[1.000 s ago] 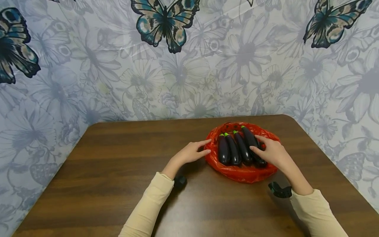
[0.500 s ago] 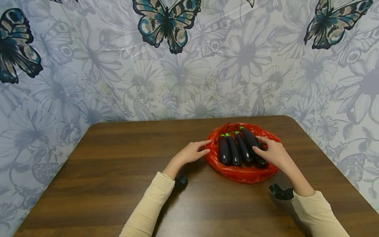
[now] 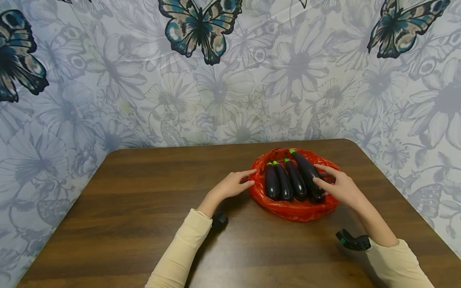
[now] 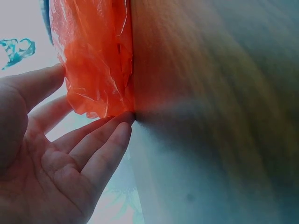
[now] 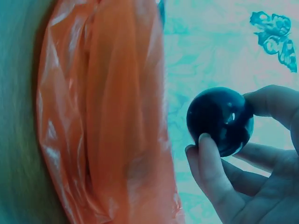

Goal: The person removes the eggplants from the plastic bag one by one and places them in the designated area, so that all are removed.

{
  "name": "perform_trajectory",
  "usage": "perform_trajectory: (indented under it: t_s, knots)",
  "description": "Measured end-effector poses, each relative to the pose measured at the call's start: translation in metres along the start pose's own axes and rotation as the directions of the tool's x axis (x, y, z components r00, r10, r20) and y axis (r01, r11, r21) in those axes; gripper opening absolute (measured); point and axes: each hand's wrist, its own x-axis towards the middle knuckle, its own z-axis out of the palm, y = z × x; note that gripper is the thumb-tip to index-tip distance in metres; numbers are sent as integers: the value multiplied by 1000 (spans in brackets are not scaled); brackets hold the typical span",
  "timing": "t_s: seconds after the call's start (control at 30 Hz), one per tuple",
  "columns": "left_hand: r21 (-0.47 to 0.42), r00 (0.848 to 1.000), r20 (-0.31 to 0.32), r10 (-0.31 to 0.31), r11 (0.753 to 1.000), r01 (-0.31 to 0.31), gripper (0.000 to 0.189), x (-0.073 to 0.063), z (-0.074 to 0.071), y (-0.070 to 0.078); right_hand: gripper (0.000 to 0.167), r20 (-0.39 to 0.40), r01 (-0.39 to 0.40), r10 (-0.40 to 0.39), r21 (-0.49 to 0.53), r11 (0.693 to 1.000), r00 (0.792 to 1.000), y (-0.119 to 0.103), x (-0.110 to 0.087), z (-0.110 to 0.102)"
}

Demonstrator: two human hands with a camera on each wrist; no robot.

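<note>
Dark purple, green-tipped eggplants (image 3: 271, 184) lie side by side in a round container covered with a red plastic bag (image 3: 288, 210). My right hand (image 3: 342, 188) holds the rightmost eggplant (image 3: 306, 168) between thumb and fingers. In the right wrist view its round, glossy end (image 5: 217, 121) shows in that grip, above the red plastic. At the container's left side, my left hand (image 3: 232, 186) touches the bag with thumb and fingertips. The left wrist view has these extended fingers (image 4: 103, 149) against the red plastic (image 4: 96, 60), low by the tabletop.
The brown wooden table (image 3: 155, 192) extends to the left and front of the container. Behind it hangs a floral wall covering (image 3: 223, 92) with butterflies. Black wrist devices (image 3: 353, 241) sit on both forearms.
My right hand has moved slightly right, and the rightmost eggplant now lies more slanted, with its green tip further up and left. My left hand stays at the bag.
</note>
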Motion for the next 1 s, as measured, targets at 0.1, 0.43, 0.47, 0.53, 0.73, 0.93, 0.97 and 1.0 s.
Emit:
perform_trajectory:
  t_s: [0.1,0.43,0.47,0.53,0.73,0.93,0.97,1.0]
  knots:
    - [1,1000,1,1,1000,-1,49,0,1,-1,56,10,35,-36,80,996,999,-4,-9,-1]
    - [22,1000,-1,9,1000,-9,49,1,0,-3,46,179,168,-233,315,934,956,-14,-52,16]
    - [24,1000,-3,8,1000,-8,49,2,0,-3,47,199,177,-249,322,930,948,-15,-56,19]
    - [28,1000,-8,6,1000,-6,49,2,-1,-4,48,236,217,-299,320,922,924,-16,-63,28]
    - [20,1000,-1,-7,1000,7,50,4,-3,-5,51,362,275,-394,337,900,845,-18,-80,59]
    - [33,1000,14,-13,999,12,50,6,-2,-4,51,455,279,-459,409,869,763,-19,-92,85]
    - [33,1000,15,-13,999,12,50,6,-1,-4,51,460,293,-464,397,870,757,-19,-93,88]
    - [34,1000,17,-14,999,14,50,6,-1,-4,50,460,309,-471,384,870,753,-19,-94,90]
